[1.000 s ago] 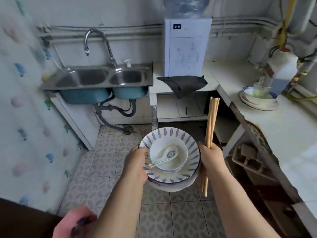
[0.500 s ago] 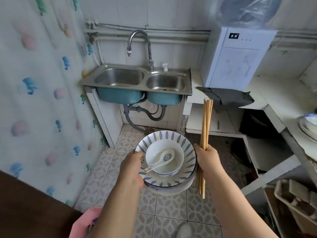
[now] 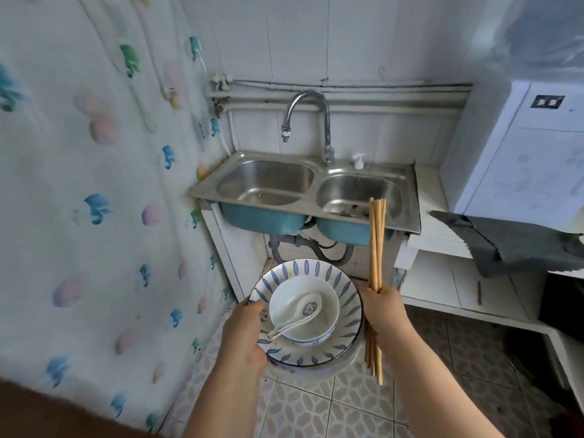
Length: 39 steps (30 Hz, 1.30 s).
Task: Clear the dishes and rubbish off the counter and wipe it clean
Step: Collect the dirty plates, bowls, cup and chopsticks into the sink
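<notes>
I carry a stack of dishes at chest height over the tiled floor. A blue-leaf patterned plate [image 3: 344, 279] holds a small white bowl [image 3: 316, 292] with a white ceramic spoon [image 3: 298, 314] lying in it. A further white dish shows under the plate. My left hand [image 3: 243, 336] grips the plate's left rim. My right hand [image 3: 384, 314] supports the right rim and clasps a bundle of wooden chopsticks [image 3: 376, 245] standing upright. The steel double sink [image 3: 407, 197] is straight ahead, beyond the dishes.
A curved tap [image 3: 308, 116] and a soap pump [image 3: 358, 161] stand behind the sink. A grey cloth [image 3: 518, 241] hangs over the white counter edge at right, below a white water dispenser [image 3: 521, 159]. A patterned curtain [image 3: 94, 184] fills the left side.
The view has swung left and closed in on the sink, which is now larger and straight ahead. The counter with dishes at the right has left the frame. My grip on plate and chopsticks is unchanged.
</notes>
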Each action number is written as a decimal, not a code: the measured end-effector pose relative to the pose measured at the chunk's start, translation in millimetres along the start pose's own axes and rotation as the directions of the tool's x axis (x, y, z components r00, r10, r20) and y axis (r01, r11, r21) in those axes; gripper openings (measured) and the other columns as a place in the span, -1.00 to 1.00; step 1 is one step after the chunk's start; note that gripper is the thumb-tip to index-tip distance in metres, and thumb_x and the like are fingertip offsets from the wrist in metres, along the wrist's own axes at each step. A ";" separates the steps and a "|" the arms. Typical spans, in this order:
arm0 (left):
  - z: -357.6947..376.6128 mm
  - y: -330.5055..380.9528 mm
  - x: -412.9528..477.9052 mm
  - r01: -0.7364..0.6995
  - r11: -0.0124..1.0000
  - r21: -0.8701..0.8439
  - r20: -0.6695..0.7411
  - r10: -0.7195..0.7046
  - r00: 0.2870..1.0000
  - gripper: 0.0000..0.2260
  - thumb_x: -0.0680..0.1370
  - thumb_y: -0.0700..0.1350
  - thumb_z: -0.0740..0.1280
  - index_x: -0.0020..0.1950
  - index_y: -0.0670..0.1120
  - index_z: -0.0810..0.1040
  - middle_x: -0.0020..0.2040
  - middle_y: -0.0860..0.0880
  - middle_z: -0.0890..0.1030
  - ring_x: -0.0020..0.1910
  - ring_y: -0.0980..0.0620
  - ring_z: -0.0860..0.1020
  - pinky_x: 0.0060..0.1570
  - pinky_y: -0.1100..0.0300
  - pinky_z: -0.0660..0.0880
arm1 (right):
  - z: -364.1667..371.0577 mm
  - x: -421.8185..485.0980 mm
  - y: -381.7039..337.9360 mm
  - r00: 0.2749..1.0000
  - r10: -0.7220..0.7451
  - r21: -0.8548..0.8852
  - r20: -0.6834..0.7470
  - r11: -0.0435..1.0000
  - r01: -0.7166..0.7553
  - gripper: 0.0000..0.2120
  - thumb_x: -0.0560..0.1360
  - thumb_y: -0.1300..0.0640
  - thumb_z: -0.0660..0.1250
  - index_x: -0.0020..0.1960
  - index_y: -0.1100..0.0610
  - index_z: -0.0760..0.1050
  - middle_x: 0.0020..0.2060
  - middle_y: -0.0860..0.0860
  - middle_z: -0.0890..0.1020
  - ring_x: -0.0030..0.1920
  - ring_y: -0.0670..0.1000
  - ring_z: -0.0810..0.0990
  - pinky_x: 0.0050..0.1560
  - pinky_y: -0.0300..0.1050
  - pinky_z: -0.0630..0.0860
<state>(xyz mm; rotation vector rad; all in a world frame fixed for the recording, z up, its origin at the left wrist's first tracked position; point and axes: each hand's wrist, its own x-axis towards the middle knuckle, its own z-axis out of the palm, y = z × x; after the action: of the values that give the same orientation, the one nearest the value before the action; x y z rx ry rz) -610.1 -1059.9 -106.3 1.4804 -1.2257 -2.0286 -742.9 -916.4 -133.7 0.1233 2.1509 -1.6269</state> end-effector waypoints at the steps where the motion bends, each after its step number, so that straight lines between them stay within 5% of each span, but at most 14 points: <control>1: 5.7 3.9 5.5 -0.003 1.000 -0.011 -0.001 0.003 1.000 -0.91 0.50 -0.18 0.31 -0.16 -0.07 0.61 -0.20 -0.11 0.58 -0.17 -0.11 0.56 -0.27 0.11 0.51 | 1.4 8.2 -6.1 1.000 -0.005 -0.015 -0.001 1.000 0.005 -0.84 0.54 0.02 0.25 -0.12 0.10 0.48 -0.24 0.14 0.62 -0.28 0.12 0.55 -0.08 0.14 0.60; 8: 51.5 38.6 58.8 -0.024 1.000 -0.002 -0.004 0.024 1.000 -0.83 0.51 -0.21 0.26 -0.25 -0.11 0.58 -0.23 -0.15 0.55 -0.19 -0.14 0.52 -0.19 0.00 0.51 | 15.0 80.9 -48.5 0.999 -0.039 -0.064 0.014 0.997 0.039 -0.77 0.54 0.02 0.25 -0.04 0.19 0.49 -0.23 0.18 0.62 -0.28 0.12 0.54 -0.12 0.09 0.59; 12: 72.1 54.1 87.7 -0.043 0.999 0.014 -0.020 0.043 0.999 -0.81 0.47 -0.26 0.27 -0.30 -0.10 0.58 -0.45 -0.04 0.56 -0.36 -0.07 0.49 -0.44 0.19 0.48 | 22.8 112.6 -60.4 1.000 -0.020 -0.060 0.011 0.998 0.021 -0.69 0.51 0.02 0.26 0.01 0.29 0.50 -0.21 0.26 0.62 -0.29 0.09 0.50 -0.08 0.17 0.59; 16: 95.1 73.6 123.2 0.028 0.999 0.024 0.018 -0.028 0.999 -0.90 0.46 -0.24 0.28 -0.20 -0.13 0.58 -0.21 -0.16 0.56 -0.21 -0.13 0.52 -0.17 0.03 0.49 | 31.9 146.2 -71.8 0.999 0.033 -0.013 -0.011 0.999 -0.033 -0.70 0.49 0.04 0.29 -0.08 0.32 0.49 -0.34 0.15 0.51 -0.34 0.07 0.43 -0.29 -0.03 0.42; 19: 115.6 91.3 151.7 0.020 0.998 0.066 0.073 -0.025 0.997 -0.89 0.47 -0.24 0.27 -0.08 -0.15 0.57 -0.17 -0.15 0.55 -0.17 -0.13 0.52 -0.18 0.06 0.50 | 39.0 172.5 -85.4 0.997 0.049 0.017 -0.058 0.999 -0.049 -0.77 0.49 0.05 0.29 -0.09 0.24 0.52 -0.29 0.13 0.58 -0.28 0.12 0.53 -0.19 -0.01 0.50; 25: 169.2 144.0 208.7 -0.021 0.988 0.154 0.190 -0.009 0.982 -0.95 0.49 -0.22 0.29 -0.16 -0.12 0.51 -0.14 -0.09 0.50 -0.04 -0.12 0.49 0.07 -0.03 0.46 | 50.8 230.2 -121.5 0.987 0.046 0.117 -0.154 0.993 -0.028 -0.82 0.51 0.05 0.30 -0.03 0.17 0.53 -0.17 0.20 0.66 -0.13 0.23 0.65 -0.02 0.16 0.61; 33: 248.9 158.2 254.0 0.023 0.965 0.260 0.352 -0.117 0.929 -0.89 0.51 -0.26 0.22 -0.19 -0.14 0.49 -0.17 -0.17 0.51 -0.14 -0.12 0.51 -0.15 0.05 0.46 | 22.1 277.9 -137.2 0.954 0.127 0.180 -0.270 0.980 -0.080 -0.86 0.50 0.03 0.34 -0.09 0.11 0.53 -0.30 0.11 0.65 -0.30 0.10 0.62 -0.35 -0.10 0.51; 37: 289.5 151.0 277.4 0.074 0.954 0.292 0.337 -0.175 0.925 -0.89 0.50 -0.26 0.21 -0.15 -0.15 0.52 -0.07 -0.22 0.56 -0.01 -0.22 0.56 -0.04 -0.07 0.51 | 6.2 316.8 -142.3 0.953 0.165 0.189 -0.252 0.975 -0.119 -0.85 0.51 0.04 0.33 -0.06 0.13 0.50 -0.24 0.14 0.65 -0.24 0.11 0.62 -0.26 -0.05 0.55; 39: 311.0 148.8 287.7 0.106 0.953 0.284 0.330 -0.201 0.922 -0.88 0.52 -0.25 0.22 -0.05 -0.17 0.56 -0.04 -0.25 0.59 -0.02 -0.25 0.58 -0.17 -0.04 0.55 | -3.7 339.6 -144.7 0.959 0.187 0.181 -0.215 0.972 -0.149 -0.85 0.51 0.05 0.32 -0.06 0.15 0.50 -0.23 0.15 0.64 -0.23 0.11 0.61 -0.28 -0.08 0.53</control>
<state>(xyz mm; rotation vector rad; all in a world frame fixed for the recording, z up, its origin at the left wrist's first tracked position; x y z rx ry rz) -1032.8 -1208.9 -133.8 1.3973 -1.6199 -2.3961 -1096.9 -1021.1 -137.0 0.5571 2.1005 -1.7578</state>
